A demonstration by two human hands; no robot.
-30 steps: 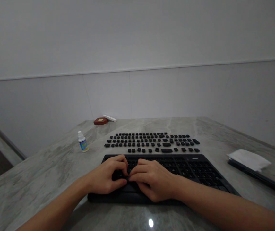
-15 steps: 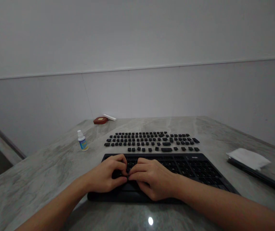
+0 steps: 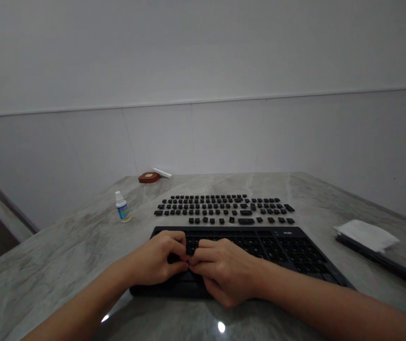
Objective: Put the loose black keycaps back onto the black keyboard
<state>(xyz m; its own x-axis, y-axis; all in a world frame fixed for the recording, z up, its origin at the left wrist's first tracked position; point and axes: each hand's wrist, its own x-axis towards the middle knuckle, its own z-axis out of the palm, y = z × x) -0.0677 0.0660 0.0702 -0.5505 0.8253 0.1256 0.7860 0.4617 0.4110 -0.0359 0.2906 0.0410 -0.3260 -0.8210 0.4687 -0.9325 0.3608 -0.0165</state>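
Observation:
A black keyboard (image 3: 305,253) with most of its keycaps off lies in front of me, its bare key sockets showing. Over its lower left part, my left hand (image 3: 165,255) is closed, thumb and index finger pinched together. My right hand (image 3: 220,267) meets it there, also closed, its fingertips touching those of the left. Whatever small thing sits between the fingertips is hidden. Beyond the keyboard, loose black keycaps (image 3: 246,221) are laid out in rows on the table.
The grey marble-patterned table (image 3: 75,255) runs back to a white wall. A small white bottle with a blue label (image 3: 123,210) stands at left. Farther back are a red-brown box (image 3: 148,177) and a white strip (image 3: 162,173). At right, white tissue (image 3: 366,233) rests by a long black object (image 3: 380,259).
My right hand has shifted slightly down and its fingers have curled in more. My left hand stays nearly in place, still pinching. The keycap rows look unchanged.

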